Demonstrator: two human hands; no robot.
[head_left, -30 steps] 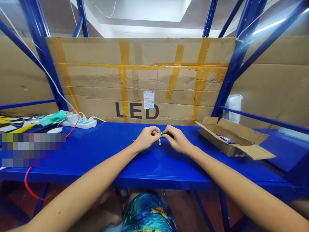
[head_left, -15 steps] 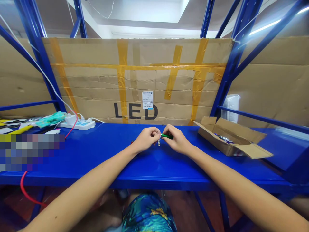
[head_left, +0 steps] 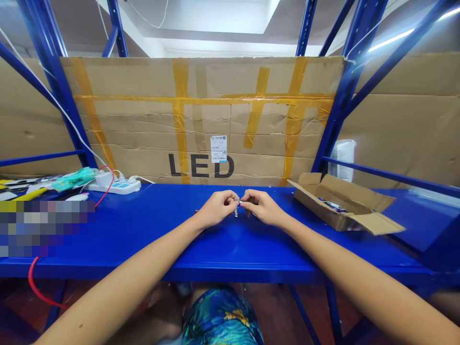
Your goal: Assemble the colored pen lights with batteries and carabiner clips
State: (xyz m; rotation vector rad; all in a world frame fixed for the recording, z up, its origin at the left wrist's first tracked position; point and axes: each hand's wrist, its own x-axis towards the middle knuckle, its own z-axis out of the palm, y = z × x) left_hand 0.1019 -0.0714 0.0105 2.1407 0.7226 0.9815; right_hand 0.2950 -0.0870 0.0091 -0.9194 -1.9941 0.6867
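Both hands meet above the middle of the blue table (head_left: 143, 239). My left hand (head_left: 218, 208) is closed in a pinch on a short, shiny metal piece (head_left: 236, 212) with bead-like segments, which hangs below the fingertips. Thumb and fingers of my right hand (head_left: 265, 208) pinch close beside it, at a tiny bright part between the two hands. What the right fingers hold is too small to name. A thin dark reddish end of something shows just left of my left hand, mostly covered by it.
To the right stands an open cardboard box (head_left: 319, 211) with small shiny items inside. A white power strip (head_left: 124, 186) with plugs lies at back left, near a teal packet (head_left: 75, 178) and a red cable (head_left: 36, 278). A large cardboard panel (head_left: 143, 129) closes off the back.
The green stick-like piece that showed in my right hand is no longer visible. My right fingers have shifted and now pinch at the small bright part; the left hand stays nearly still.
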